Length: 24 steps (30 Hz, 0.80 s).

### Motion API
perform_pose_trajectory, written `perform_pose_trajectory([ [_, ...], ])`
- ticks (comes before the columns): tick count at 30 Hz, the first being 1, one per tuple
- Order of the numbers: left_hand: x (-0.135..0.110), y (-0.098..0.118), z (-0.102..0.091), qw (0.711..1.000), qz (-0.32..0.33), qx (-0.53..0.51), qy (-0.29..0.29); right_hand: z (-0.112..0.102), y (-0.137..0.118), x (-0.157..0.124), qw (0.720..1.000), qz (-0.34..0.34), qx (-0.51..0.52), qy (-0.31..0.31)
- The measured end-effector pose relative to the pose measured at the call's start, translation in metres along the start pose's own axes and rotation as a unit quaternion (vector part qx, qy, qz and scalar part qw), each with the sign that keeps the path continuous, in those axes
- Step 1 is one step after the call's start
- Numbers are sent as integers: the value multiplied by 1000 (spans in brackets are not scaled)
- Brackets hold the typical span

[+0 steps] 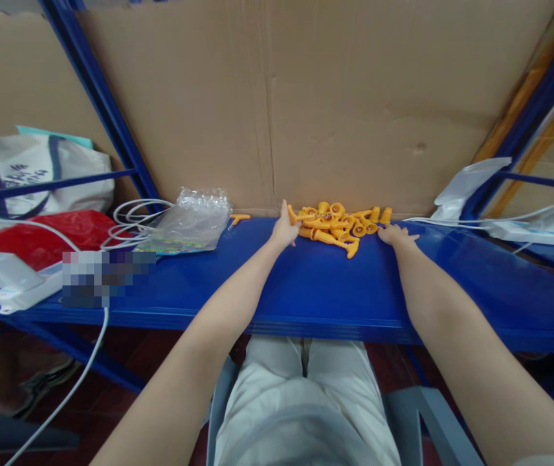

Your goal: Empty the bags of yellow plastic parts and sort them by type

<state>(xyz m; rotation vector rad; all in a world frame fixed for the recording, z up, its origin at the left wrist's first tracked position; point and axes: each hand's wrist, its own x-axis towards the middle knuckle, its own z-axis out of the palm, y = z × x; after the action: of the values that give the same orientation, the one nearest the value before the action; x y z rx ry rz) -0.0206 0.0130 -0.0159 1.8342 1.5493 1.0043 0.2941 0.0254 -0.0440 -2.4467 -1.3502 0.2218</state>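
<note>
A heap of several small orange plastic parts [338,223] lies at the back of the blue shelf [277,285], against the cardboard wall. My left hand [284,230] rests at the heap's left edge, fingers extended and touching the nearest orange piece. My right hand [396,234] lies flat on the shelf at the heap's right edge, fingers stretched out. One stray orange part [239,219] sits apart to the left of the heap. Neither hand holds anything that I can see.
A clear plastic bag [192,220] and coiled white cables [129,223] lie left of the heap. Further left are a red bag [48,236], a white tote [39,171] and a white adapter [2,272]. White packaging [466,184] and a power strip [532,232] sit right.
</note>
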Motion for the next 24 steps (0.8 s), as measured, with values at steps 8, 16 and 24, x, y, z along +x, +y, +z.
perform_pose_trajectory([
  [8, 8, -14, -15, 985, 64, 153, 53, -3, 0, -8, 999, -15, -29, -4],
  [16, 11, -28, -24, 949, 79, 303, 24, -3, -3, -9, 999, -15, -34, 0],
  [24, 3, -18, -24, 925, 59, 367, 72, -3, -1, -9, 999, -19, -30, 0],
])
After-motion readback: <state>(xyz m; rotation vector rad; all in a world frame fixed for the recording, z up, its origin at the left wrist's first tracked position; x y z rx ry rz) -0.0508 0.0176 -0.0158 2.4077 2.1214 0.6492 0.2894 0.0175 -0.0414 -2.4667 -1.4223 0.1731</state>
